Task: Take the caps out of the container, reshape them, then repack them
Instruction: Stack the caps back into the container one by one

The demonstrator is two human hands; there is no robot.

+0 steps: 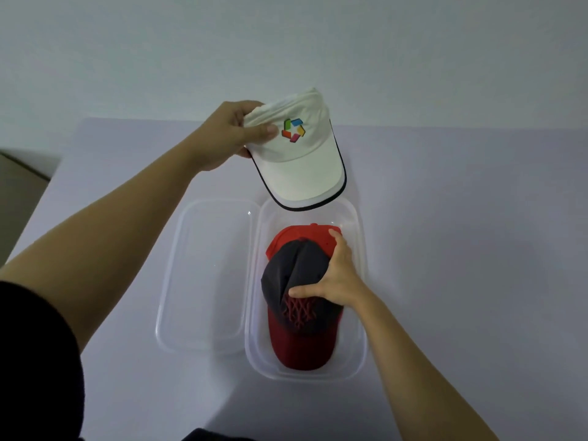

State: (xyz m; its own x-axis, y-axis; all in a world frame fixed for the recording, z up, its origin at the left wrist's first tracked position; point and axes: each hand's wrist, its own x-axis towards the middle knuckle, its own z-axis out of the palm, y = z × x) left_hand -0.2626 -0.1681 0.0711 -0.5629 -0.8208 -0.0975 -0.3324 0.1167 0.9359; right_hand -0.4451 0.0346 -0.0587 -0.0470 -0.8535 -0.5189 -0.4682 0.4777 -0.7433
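l hand [222, 136] grips white cap [299, 163] aloft, r hand [340, 275] clasps dark cap [294, 268].

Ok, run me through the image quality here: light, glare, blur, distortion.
Head view: soft, dim, bluish light with faint shadows; small glints on the clear container, whose lid nearly vanishes against the table; wide-angle stretch swells the near forearms; white cap and dark cap are fairly sharp.

A black sleeve [38, 361] covers the left upper arm; both forearms are bare.
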